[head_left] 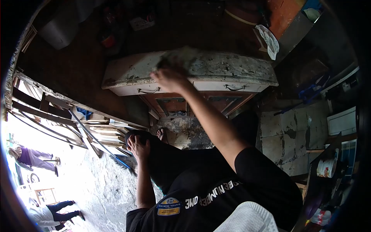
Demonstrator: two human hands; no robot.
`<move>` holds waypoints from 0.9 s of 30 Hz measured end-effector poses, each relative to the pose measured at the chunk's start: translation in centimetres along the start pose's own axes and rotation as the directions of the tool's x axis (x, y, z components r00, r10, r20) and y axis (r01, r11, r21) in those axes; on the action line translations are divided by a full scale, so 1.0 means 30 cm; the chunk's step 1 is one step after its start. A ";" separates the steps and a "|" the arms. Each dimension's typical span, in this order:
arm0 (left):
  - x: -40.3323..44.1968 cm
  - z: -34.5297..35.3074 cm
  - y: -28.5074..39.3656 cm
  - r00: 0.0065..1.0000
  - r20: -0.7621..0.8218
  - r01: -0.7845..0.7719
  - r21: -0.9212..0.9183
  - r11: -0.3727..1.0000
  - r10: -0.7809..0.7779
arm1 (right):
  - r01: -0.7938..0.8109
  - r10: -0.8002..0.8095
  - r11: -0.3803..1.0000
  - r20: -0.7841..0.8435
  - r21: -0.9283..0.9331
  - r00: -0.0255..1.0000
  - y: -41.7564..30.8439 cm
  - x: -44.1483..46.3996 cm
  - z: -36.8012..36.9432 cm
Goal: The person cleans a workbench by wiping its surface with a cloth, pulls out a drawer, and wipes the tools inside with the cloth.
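Observation:
My right hand [170, 79] reaches out over the worn, stained top of a low cabinet [232, 67]. Its fingers are closed around a dark greyish thing [176, 61], smeared by motion, whose kind I cannot make out. That thing appears to be at the cabinet top, left of its middle. Below the hand, the white drawer front carries two dark handles [148, 91]. My left hand [138, 147] lies on my dark-clothed knee, fingers spread and bent over it, holding nothing.
Stacked wooden boards [106, 133] and a blue-edged broom [119, 161] are at the left. A white plastic bag [268, 40] lies behind the cabinet's right end. Two people [36, 156] are outside in bright light. At the right, shelves hold a white roll [327, 168].

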State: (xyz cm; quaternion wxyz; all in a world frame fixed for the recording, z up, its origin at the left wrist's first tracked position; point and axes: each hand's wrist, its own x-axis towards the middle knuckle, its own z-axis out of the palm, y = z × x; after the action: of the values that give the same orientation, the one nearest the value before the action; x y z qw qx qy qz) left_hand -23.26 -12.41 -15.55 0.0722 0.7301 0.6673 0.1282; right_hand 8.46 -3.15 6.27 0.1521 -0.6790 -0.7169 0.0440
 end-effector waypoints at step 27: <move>0.066 -0.021 0.018 0.993 0.076 -0.082 -0.078 0.994 0.088 | -0.324 0.351 0.930 -0.160 0.173 0.923 0.039 0.060 0.063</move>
State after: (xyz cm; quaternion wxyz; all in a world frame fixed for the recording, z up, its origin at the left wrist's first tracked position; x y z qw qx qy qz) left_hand -22.77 -10.56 -14.63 0.1203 0.7592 0.6268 0.1270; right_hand 8.99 -1.02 4.44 0.2576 -0.7809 -0.5662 0.0566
